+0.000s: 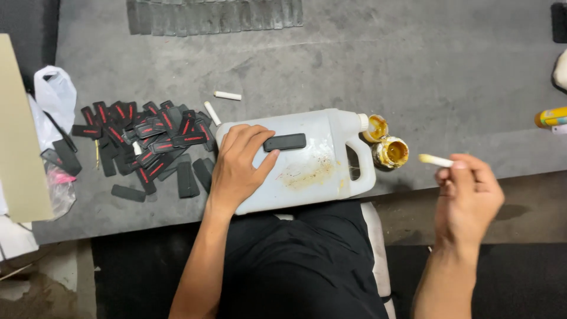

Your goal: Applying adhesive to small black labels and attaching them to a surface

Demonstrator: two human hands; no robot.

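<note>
1. Head view: the left hand (239,165) lies flat on a white plastic jug (307,162) resting on its side at the near edge of the grey table (443,71). Its fingers are spread and its thumb touches a flat black oblong plastic piece (284,142) lying on the jug's stained upper face.
2. The right hand (466,195) hovers off the table's edge, fingers narrowly pinched on a short white stick with a yellowed tip (436,160).
3. Just beside the jug's neck sit a small open tin of amber paste (391,152) and its crusted lid (376,127), between jug and right hand.
4. Left of the jug lies a loose heap of black pieces with red marks (144,139); two more white sticks (227,95) lie near it.
5. A crumpled white plastic bag (54,94) and a beige board (18,136) stand at the far left.
</note>
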